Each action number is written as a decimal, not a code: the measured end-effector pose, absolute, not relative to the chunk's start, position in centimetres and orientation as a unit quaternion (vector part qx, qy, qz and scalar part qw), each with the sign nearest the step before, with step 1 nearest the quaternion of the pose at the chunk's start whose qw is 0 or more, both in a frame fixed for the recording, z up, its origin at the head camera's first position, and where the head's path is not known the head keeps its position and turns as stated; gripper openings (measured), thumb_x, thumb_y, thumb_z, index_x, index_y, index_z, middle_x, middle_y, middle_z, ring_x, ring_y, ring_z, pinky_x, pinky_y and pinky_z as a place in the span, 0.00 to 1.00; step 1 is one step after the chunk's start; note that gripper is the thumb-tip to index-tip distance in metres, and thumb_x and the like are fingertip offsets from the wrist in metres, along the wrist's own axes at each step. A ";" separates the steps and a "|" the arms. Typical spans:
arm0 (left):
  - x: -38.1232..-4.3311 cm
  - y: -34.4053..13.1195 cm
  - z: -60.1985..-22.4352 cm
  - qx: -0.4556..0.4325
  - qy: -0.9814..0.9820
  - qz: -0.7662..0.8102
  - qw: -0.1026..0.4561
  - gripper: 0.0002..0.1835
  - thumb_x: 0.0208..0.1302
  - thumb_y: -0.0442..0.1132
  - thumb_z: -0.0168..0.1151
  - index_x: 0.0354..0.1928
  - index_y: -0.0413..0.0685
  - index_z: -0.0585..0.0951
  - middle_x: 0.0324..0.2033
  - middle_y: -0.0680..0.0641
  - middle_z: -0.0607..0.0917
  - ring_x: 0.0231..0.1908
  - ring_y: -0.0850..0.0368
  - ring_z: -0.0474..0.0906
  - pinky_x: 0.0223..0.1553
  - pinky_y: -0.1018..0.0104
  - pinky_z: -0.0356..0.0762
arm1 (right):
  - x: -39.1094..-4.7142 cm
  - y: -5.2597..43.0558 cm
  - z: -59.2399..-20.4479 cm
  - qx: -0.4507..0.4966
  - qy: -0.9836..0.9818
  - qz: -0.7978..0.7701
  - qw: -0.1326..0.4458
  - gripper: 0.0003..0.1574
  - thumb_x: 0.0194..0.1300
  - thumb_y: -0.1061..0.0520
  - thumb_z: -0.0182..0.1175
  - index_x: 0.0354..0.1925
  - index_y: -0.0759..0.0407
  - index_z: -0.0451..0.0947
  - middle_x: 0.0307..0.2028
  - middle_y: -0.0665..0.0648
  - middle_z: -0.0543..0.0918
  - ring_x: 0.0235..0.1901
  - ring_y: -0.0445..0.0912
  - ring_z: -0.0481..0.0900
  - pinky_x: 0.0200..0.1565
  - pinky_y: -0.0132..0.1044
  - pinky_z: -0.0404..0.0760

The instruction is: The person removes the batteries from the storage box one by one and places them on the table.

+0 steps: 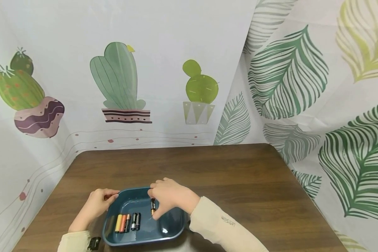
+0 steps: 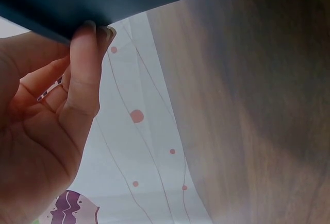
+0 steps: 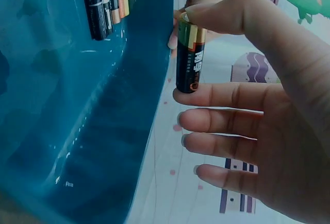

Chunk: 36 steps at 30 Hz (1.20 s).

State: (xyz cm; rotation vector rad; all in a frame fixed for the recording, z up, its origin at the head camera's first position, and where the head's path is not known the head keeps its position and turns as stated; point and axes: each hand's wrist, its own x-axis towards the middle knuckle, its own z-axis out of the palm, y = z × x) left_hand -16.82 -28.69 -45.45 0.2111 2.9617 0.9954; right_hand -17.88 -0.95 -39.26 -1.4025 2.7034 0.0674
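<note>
A blue tray (image 1: 148, 235) with raised walls sits on the table. My left hand (image 1: 96, 203) pinches its left rim; the left wrist view shows the fingertips (image 2: 87, 41) at the tray's edge. Over the tray, my right hand (image 1: 169, 196) holds a black battery with a gold end (image 3: 191, 54) lengthwise between thumb and index finger, the other fingers spread. On the tray's left floor several batteries stand side by side in a row: a yellow battery (image 1: 118, 223), an orange battery (image 1: 123, 223), an orange-and-black one beside it, and darker batteries (image 1: 135, 221) slightly apart.
The brown wooden table (image 1: 239, 185) extends behind and to the right of the tray. A white cloth printed with cacti and leaves (image 1: 163, 70) hangs behind it. A black strap (image 1: 93, 243) is on the left wrist.
</note>
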 end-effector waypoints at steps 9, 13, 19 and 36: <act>-16.9 -28.7 -45.5 0.067 0.947 0.316 0.001 0.11 0.62 0.31 0.61 0.45 0.36 0.85 0.19 0.51 0.79 0.14 0.61 0.71 0.18 0.68 0.69 | -17.9 1.7 -39.2 -0.453 0.891 -0.002 0.014 0.26 0.46 0.33 0.68 0.40 0.45 0.80 0.33 0.41 0.73 0.33 0.36 0.66 0.48 0.38 0.72; -16.9 -28.7 -45.5 0.065 0.946 0.316 0.002 0.11 0.62 0.31 0.61 0.45 0.36 0.85 0.20 0.50 0.80 0.14 0.60 0.70 0.18 0.68 0.69 | -18.1 2.6 -39.2 -0.447 0.894 -0.010 -0.005 0.25 0.46 0.34 0.67 0.39 0.46 0.80 0.34 0.41 0.74 0.34 0.36 0.67 0.46 0.37 0.73; -17.0 -28.7 -45.6 0.062 0.948 0.313 0.005 0.11 0.63 0.31 0.61 0.45 0.37 0.85 0.22 0.51 0.80 0.16 0.60 0.70 0.19 0.68 0.69 | -18.2 3.9 -39.1 -0.439 0.898 -0.011 -0.025 0.25 0.47 0.35 0.66 0.38 0.47 0.80 0.32 0.41 0.72 0.34 0.37 0.67 0.42 0.36 0.72; -17.0 -28.8 -45.6 0.065 0.947 0.314 0.000 0.11 0.62 0.31 0.61 0.45 0.36 0.85 0.21 0.51 0.79 0.15 0.60 0.71 0.19 0.68 0.69 | -17.8 7.5 -39.3 -0.420 0.906 -0.026 -0.044 0.25 0.45 0.35 0.67 0.35 0.49 0.78 0.28 0.42 0.68 0.31 0.38 0.65 0.36 0.34 0.68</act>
